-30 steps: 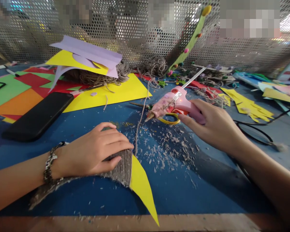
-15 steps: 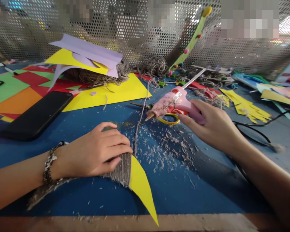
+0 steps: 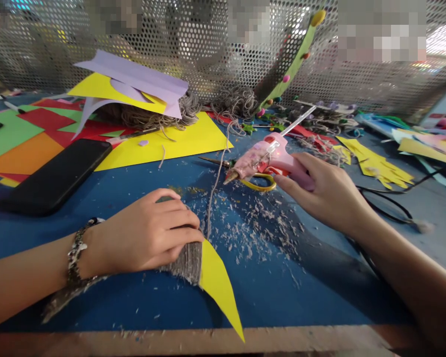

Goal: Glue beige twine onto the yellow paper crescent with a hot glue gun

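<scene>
My left hand [image 3: 146,233] rests over a yellow paper crescent [image 3: 220,282], its fingers curled round the part wrapped in grey yarn [image 3: 190,263]. A bare yellow tip points toward the table's front edge. The far grey end of the piece shows under my wrist; its middle is hidden by my palm. From beside my fingertips a strand of yarn [image 3: 216,181] runs back across the table. My right hand [image 3: 325,191] grips the handle of a pink hot glue gun [image 3: 258,156], nozzle toward the left, with a clear glue stick [image 3: 299,120] out of its rear.
Scissors with yellow handles [image 3: 262,184] lie under the glue gun. A black phone [image 3: 57,176] lies at left by coloured paper [image 3: 17,151]. Tangled yarn [image 3: 236,104] sits at the back against a perforated metal screen [image 3: 196,54]. A black cable [image 3: 386,203] runs at right. Yarn scraps litter the table.
My left fingers and thumb have shifted slightly on the yarn-wrapped crescent, the thumb now more tucked under. My right hand holds the glue gun in nearly the same place.
</scene>
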The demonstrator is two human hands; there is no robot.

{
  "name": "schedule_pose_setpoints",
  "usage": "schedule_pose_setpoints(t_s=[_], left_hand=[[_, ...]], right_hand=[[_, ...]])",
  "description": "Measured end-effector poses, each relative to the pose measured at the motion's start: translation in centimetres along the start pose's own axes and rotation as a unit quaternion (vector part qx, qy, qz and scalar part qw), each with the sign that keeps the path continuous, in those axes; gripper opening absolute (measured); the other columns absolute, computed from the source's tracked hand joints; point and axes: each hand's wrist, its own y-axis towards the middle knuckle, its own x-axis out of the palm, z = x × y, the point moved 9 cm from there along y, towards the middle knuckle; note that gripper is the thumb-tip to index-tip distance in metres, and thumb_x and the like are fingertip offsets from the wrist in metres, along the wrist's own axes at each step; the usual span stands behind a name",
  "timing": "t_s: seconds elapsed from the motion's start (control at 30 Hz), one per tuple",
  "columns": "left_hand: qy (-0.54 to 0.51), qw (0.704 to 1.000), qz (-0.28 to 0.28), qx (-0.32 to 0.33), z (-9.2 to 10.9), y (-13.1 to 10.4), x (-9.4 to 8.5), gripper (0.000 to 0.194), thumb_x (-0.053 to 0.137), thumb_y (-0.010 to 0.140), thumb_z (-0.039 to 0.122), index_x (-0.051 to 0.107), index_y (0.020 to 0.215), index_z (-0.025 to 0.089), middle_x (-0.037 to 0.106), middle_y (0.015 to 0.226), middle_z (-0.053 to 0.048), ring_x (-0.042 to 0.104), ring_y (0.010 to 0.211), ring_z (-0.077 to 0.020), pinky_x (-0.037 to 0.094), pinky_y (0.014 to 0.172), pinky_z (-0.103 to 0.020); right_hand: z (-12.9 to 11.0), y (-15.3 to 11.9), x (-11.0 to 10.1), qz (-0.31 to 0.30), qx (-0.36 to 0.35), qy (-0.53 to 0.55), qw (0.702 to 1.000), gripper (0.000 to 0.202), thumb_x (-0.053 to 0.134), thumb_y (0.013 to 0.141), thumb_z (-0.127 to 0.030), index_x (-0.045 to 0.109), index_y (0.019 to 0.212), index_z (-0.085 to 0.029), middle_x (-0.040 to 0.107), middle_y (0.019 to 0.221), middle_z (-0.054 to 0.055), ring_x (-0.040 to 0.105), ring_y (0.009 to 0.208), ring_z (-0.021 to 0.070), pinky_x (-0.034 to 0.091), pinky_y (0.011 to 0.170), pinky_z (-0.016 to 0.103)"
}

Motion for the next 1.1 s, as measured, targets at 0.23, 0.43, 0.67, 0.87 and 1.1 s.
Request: schedule_pose_setpoints(t_s=[0.23, 0.43, 0.67, 0.87, 1.1], left_hand=[[-0.013, 1.0, 0.017, -0.003, -0.1, 0.0, -0.2, 0.022, 0.039, 0.086, 0.016, 0.053, 0.103, 0.016, 0.062, 0.1, -0.003, 0.052, 0.092, -0.0155, 0.036, 0.084, -0.031], [-0.028, 0.997, -0.027, -0.07, -1.8, -0.5, -0.1, 0.04, 0.05, 0.078, 0.045, 0.049, 0.105, 0.016, 0.054, 0.105, -0.008, 0.049, 0.095, -0.0209, 0.037, 0.083, -0.033], [-0.063, 0.984, -0.085, -0.145, -2.6, -0.7, 0.1, 0.038, 0.055, 0.072, 0.053, 0.045, 0.08, 0.017, 0.048, 0.079, -0.001, 0.046, 0.07, -0.0152, 0.037, 0.061, -0.025], [-0.096, 0.986, -0.056, -0.121, -1.4, 0.2, -1.9, 0.023, 0.054, 0.079, 0.037, 0.041, 0.078, 0.019, 0.045, 0.076, 0.003, 0.042, 0.06, -0.0095, 0.033, 0.053, -0.019], [0.075, 0.995, 0.059, -0.002, 1.5, 2.2, -7.6, 0.012, 0.042, 0.087, 0.026, 0.043, 0.078, 0.017, 0.047, 0.071, 0.002, 0.042, 0.059, -0.0102, 0.033, 0.054, -0.022]], right_hand=[[-0.1, 0.0, 0.1, -0.017, 0.009, 0.004, 1.0, 0.032, 0.047, 0.077, -0.041, 0.027, 0.062, -0.021, 0.035, 0.052, -0.004, 0.03, 0.046, 0.0084, 0.021, 0.046, 0.023], [0.3, 0.0, 0.1, -0.012, 0.022, 0.013, 1.0, 0.031, 0.048, 0.076, -0.043, 0.029, 0.063, -0.021, 0.036, 0.054, -0.003, 0.031, 0.047, 0.0093, 0.021, 0.047, 0.025], [0.7, 0.1, -0.5, 0.0, 0.036, 0.012, 0.999, 0.035, 0.047, 0.076, -0.045, 0.026, 0.061, -0.021, 0.035, 0.054, -0.003, 0.03, 0.047, 0.0097, 0.02, 0.047, 0.025], [1.6, 0.3, -1.6, 0.031, 0.054, 0.025, 0.998, 0.035, 0.045, 0.076, -0.045, 0.026, 0.06, -0.021, 0.032, 0.052, -0.004, 0.028, 0.046, 0.0088, 0.02, 0.046, 0.024], [3.6, 0.4, -2.8, 0.069, 0.108, 0.04, 0.991, 0.031, 0.044, 0.074, -0.046, 0.03, 0.061, -0.021, 0.034, 0.054, -0.003, 0.03, 0.048, 0.0097, 0.022, 0.047, 0.026]])
